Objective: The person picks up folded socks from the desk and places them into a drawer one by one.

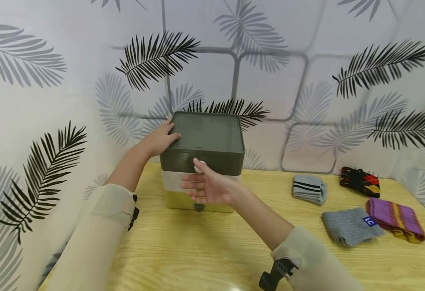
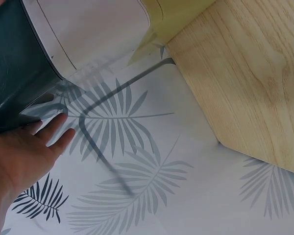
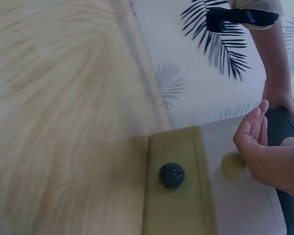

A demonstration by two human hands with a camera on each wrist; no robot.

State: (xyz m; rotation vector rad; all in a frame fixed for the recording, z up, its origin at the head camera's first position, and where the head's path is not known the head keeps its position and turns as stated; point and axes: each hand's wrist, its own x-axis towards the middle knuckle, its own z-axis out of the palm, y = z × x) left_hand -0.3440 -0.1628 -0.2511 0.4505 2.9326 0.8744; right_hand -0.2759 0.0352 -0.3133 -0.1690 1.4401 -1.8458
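A small box of three stacked drawers stands against the wall: a dark green top drawer [image 1: 183,159], a white middle one [image 3: 235,205] and a yellow-green bottom one [image 1: 177,200]. My left hand [image 1: 160,139] rests on the left rim of the dark green top, fingers reaching over it; in the left wrist view its fingers [image 2: 51,129] are spread beside the box. My right hand [image 1: 212,186] is in front of the drawers, thumb by the white knob [image 1: 199,166] of the top drawer, its other fingers extended. Whether the thumb touches the knob I cannot tell.
On the table's right lie folded socks: a grey striped one [image 1: 308,189], a black, red and yellow patterned one [image 1: 359,182], a plain grey one [image 1: 350,226] and a purple one [image 1: 396,218]. A yellow knob [image 3: 233,165] and a dark knob [image 3: 171,175] stick out from the lower drawers.
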